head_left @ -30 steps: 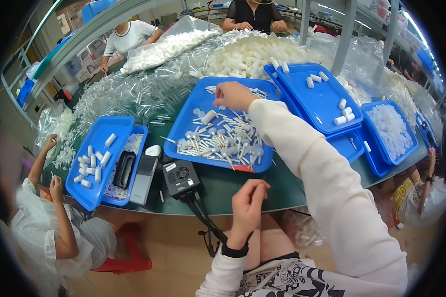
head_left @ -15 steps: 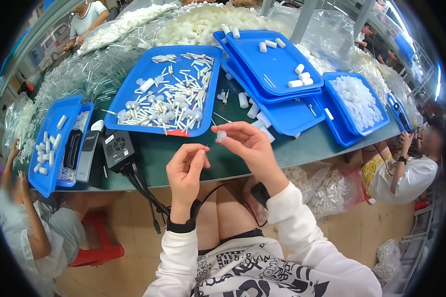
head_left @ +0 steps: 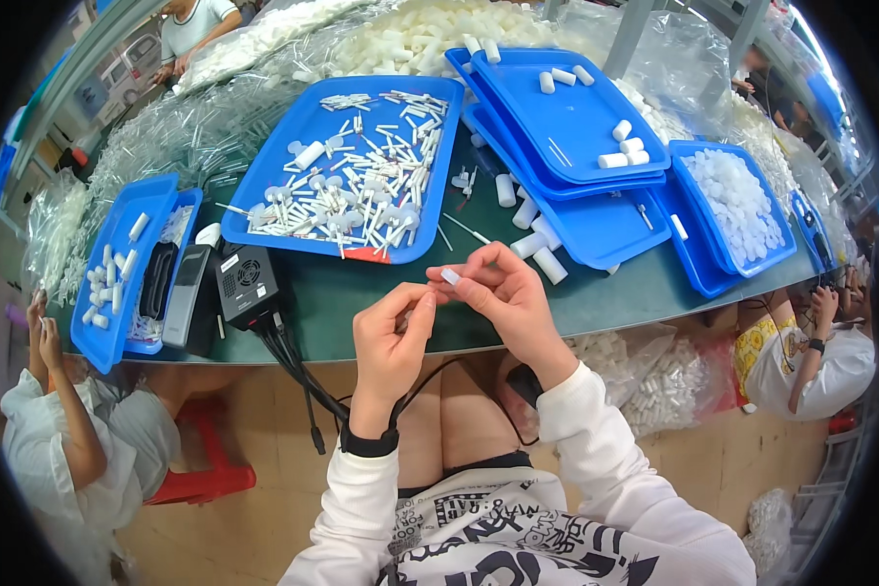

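Note:
Close to the table's front edge, my right hand pinches a small white plastic piece between thumb and fingers. My left hand is closed in a pinch just beside it, the fingertips of both hands almost meeting. Whatever the left fingers hold is too small to make out. Beyond my hands lies a large blue tray with many thin white sticks, some with round translucent white discs. To the right, a blue tray is heaped with small translucent white pieces.
Stacked blue trays with a few white cylinders stand at the back right; loose white cylinders lie beside them. A black box with cables and another blue tray are at left. Co-workers sit at both sides.
My hands have come together, the left moving right toward the white piece. The right fingers have turned that piece to a slant. The whole view has shifted slightly.

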Demonstrator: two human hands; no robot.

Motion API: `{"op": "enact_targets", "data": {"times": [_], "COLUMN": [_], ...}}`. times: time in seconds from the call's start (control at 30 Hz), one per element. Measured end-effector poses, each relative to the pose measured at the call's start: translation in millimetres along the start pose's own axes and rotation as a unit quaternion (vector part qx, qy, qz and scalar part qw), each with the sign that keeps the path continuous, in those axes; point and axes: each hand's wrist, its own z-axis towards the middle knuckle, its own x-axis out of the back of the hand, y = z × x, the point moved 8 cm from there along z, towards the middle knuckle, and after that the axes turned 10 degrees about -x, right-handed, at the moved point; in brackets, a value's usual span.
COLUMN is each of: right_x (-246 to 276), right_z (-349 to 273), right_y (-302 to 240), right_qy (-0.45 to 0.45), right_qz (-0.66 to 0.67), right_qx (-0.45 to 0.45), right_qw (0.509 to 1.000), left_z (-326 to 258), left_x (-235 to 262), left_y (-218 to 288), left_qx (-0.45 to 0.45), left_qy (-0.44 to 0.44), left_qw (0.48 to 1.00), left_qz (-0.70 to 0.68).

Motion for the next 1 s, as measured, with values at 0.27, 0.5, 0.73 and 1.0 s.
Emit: {"op": "enact_targets", "data": {"times": [0.27,0.5,0.73,1.0], "right_x": [-12,-12,-11,-10], "right_z": [-1,-1,-2,-1], "right_y": [-8,-6,-6,-3], "right_qy": [-0.013,-0.041,-0.036,-0.031], "right_qz": [-0.042,-0.068,-0.061,-0.086], "right_qx": [-0.009,0.0,0.013,-0.005], "right_qw": [0.999,0.997,0.997,0.996], "left_z": [1,-1,0,0], "left_x": [-1,0,1,-1], "left_y": [1,-1,4,14], "left_qx": [-0.001,-0.007,-0.023,-0.061], "left_qy": [0.002,-0.002,-0.002,-0.031], "left_qw": [1.0,1.0,0.998,0.994], "left_qz": [-0.006,0.03,0.066,0.089]}}
